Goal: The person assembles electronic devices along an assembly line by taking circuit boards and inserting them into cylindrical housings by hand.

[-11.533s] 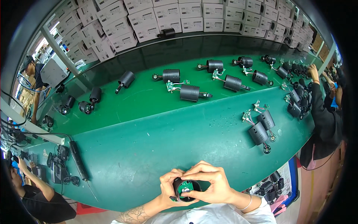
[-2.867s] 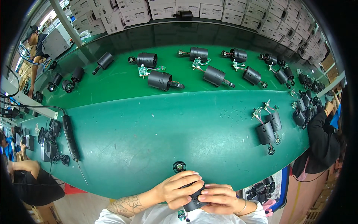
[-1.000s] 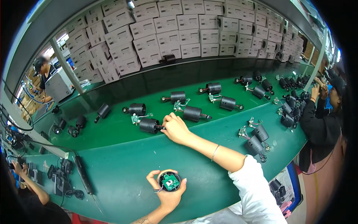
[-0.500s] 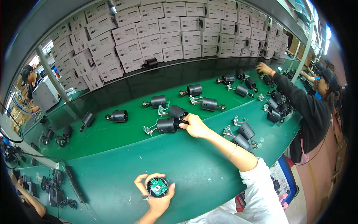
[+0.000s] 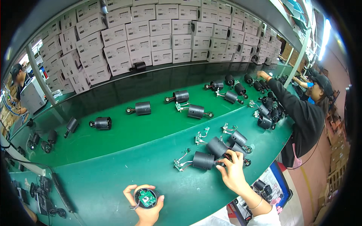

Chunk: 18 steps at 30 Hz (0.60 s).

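My left hand is wrapped round a short black cylindrical housing, seen end-on. A green circuit board shows in its open top, and a small grey lead sticks out beside my fingers. At the right, my right hand has its fingers closed on the tail ends of two similar black cylinders, one lying nearer me and one just behind. Small green boards hang on wires from their other ends. Two more wired cylinders lie against this pair.
A bright green strip runs behind the bench, carrying several black cylinders. White boxes are stacked along the back. Another person's dark sleeve reaches in at the right, by a cylinder pile. A cabled black tool lies at the left.
My right hand has brought two wired cylinders from the green strip toward me and to the right, beside the other pair on the bench. My left hand still holds its housing. The view has shifted slightly.
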Motion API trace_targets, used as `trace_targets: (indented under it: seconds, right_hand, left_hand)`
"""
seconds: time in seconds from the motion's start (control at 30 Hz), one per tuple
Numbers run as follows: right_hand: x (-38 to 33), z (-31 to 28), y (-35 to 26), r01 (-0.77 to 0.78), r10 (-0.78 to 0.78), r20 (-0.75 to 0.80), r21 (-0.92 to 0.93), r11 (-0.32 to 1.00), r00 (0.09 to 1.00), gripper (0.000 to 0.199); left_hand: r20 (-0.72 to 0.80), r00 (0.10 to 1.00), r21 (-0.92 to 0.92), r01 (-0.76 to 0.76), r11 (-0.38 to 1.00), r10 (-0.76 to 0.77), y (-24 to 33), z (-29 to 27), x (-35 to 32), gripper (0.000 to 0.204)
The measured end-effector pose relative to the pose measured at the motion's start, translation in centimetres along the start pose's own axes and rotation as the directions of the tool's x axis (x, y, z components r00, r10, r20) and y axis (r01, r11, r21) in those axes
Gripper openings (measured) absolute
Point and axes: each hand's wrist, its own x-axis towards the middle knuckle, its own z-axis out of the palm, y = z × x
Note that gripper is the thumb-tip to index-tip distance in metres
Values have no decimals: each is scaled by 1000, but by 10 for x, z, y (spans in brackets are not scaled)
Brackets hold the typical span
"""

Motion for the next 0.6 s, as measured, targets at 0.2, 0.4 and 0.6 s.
trace_targets:
  seconds: [0.2, 0.4, 0.6]
  right_hand:
    - [47, -48, -20, 77, -60, 185, -88, 993, 981, 34]
    - [199, 25, 78, 182, -180, 29, -154, 971, 983, 31]
    - [218, 40, 60, 34, 8, 183, -229, 973, 983, 12]
  left_hand:
    - [-66, 990, -20, 125, 992, -126, 4, 4, -1, 74]
    - [-51, 997, -102, 46, 994, -51, 1, 20, -6, 64]
    - [35, 997, -15, -73, 997, 73, -22, 1, -7, 64]
